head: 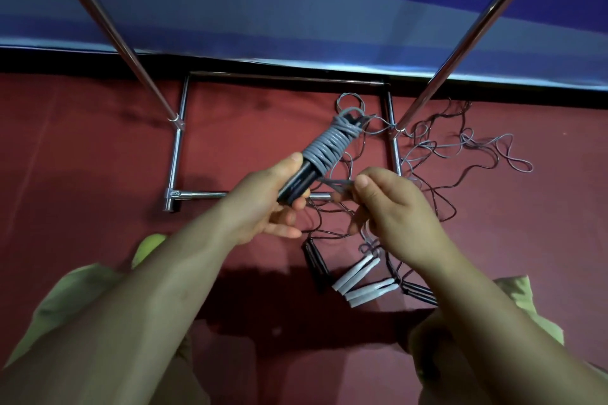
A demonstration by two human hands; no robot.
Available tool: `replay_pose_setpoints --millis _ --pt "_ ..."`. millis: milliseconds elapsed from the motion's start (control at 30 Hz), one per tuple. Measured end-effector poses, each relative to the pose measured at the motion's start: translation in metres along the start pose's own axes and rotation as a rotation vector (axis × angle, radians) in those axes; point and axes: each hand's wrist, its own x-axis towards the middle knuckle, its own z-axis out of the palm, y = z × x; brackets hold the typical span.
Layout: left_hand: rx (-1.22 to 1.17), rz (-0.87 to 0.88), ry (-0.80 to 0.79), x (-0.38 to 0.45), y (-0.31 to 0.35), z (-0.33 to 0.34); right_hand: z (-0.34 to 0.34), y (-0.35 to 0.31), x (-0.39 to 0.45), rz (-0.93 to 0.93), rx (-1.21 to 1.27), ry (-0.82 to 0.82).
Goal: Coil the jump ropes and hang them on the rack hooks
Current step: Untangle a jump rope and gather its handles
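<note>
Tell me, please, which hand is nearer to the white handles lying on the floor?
Right. The right hand is just above the white handles, pinching cord; the left hand is farther left, gripping the coiled rope.

I see a polished, mirror-bright chrome metal tube rack (176,154) standing on a matt dark-red cloth-like floor (82,148). The grey cord coil (324,146) looks like smooth plastic, wound around matt black handles (297,184). The loose white plastic handles (355,273) have a dull sheen.
</note>
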Motion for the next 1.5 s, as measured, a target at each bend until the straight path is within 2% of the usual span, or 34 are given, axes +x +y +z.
replay_pose_setpoints --millis 133,467,667,800,900,1000,1133,1267,1367,1433,1500 --pt "0.14 0.051 0.044 0.002 -0.004 0.005 -0.005 -0.009 -0.002 0.12 0.216 -0.05" --pt "0.433 0.181 0.215 0.015 -0.014 0.01 -0.001 0.003 0.007 0.394 0.306 -0.016" --pt "0.462 0.24 0.294 0.011 -0.015 0.012 0.006 0.005 0.011 0.45 0.377 0.046" --pt "0.658 0.315 0.428 0.004 -0.013 0.017 0.013 0.008 0.01 0.436 0.372 0.031" --pt "0.746 0.442 0.441 0.0 -0.015 0.023 0.014 0.009 0.011 0.441 0.458 0.106" --pt "0.699 0.472 0.322 -0.002 -0.013 0.021 0.009 0.008 0.011 0.365 0.479 0.146" --pt "0.682 0.35 0.096 0.001 -0.017 0.017 0.005 0.011 0.012 0.253 0.421 0.158" --pt "0.112 0.01 -0.342 -0.003 -0.012 0.009 0.003 0.011 0.013 0.132 0.417 0.101" --pt "-0.179 -0.084 -0.615 -0.004 -0.013 0.004 -0.002 0.009 0.011 0.05 0.485 0.035" --pt "-0.247 -0.113 -0.709 -0.004 -0.016 0.008 -0.005 0.007 0.011 0.017 0.481 0.003" --pt "-0.243 -0.132 -0.725 -0.003 -0.017 0.012 -0.008 0.008 0.013 0.02 0.463 -0.009"
